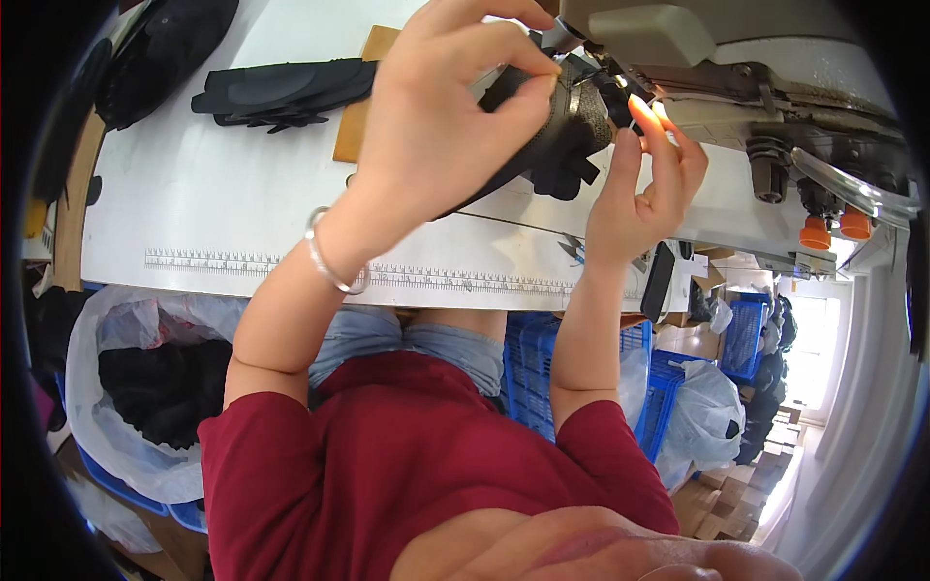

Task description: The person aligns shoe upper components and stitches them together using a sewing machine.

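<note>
The dark fabric piece [587, 114] looks coarsely textured.

Dark mesh fabric piece [586, 116] at the sewing machine [654, 34]

Grey-black, it lies curved on the surface's [484, 242] far part, black flaps [560, 177] at its near edge, left portion partly hidden.

No words can be read. 1 long, straight black ruler scale [436, 280] is printed along the near edge of the white, smooth-topped work table [174, 215]; its tick marks show, but its figures are too small to make out. Red marks on the translucent white plastic bag [85, 378] are too blurred to read.
</note>
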Demonstrator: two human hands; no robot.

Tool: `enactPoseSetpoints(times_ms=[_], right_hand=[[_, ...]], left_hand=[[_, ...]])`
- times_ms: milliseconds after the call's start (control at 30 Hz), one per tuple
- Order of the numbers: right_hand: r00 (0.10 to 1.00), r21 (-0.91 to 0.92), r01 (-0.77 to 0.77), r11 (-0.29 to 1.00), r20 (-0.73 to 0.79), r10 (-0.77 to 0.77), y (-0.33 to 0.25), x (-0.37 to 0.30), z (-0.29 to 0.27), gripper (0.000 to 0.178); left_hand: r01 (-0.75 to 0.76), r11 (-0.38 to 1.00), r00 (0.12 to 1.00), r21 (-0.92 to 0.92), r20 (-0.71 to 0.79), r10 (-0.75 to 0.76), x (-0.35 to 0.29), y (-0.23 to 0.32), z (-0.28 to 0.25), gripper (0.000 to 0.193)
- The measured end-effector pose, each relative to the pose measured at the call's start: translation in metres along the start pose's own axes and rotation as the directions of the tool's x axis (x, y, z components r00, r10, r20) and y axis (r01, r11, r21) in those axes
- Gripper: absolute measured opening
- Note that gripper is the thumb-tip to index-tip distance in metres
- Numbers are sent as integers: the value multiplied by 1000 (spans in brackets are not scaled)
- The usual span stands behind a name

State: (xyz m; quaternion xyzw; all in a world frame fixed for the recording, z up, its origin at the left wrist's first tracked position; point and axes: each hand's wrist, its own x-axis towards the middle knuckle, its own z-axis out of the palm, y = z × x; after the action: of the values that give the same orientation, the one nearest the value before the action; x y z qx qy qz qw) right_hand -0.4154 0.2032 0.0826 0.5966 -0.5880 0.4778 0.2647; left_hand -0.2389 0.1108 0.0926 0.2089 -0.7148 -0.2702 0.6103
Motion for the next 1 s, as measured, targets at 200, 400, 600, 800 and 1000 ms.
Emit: enactPoseSetpoints(times_ms=[200,400,600,800,1000], right_hand=[[962,90,-245,965,147,230,0,-22,-7,32],[863,250,-468,847,334,379,-16,-18,-5,51],[827,381,-549,744,378,416,-22,-15,0,49],[984,-17,-171,985,48,172,-15,-5,0,33],[994,-23,-99,995,-55,98,-16,9,29,20]], left_hand=[[348,761,919,-547,361,-161,2,-30,-23,8],[293,955,949,-47,140,-284,20,-3,-3,12],[-80,968,991,239,123,52,13,-31,11,9],[-4,972,996,233,89,-17,8,-12,15,13],[90,989,996,117,-27,-87,-2,-24,18,20]])
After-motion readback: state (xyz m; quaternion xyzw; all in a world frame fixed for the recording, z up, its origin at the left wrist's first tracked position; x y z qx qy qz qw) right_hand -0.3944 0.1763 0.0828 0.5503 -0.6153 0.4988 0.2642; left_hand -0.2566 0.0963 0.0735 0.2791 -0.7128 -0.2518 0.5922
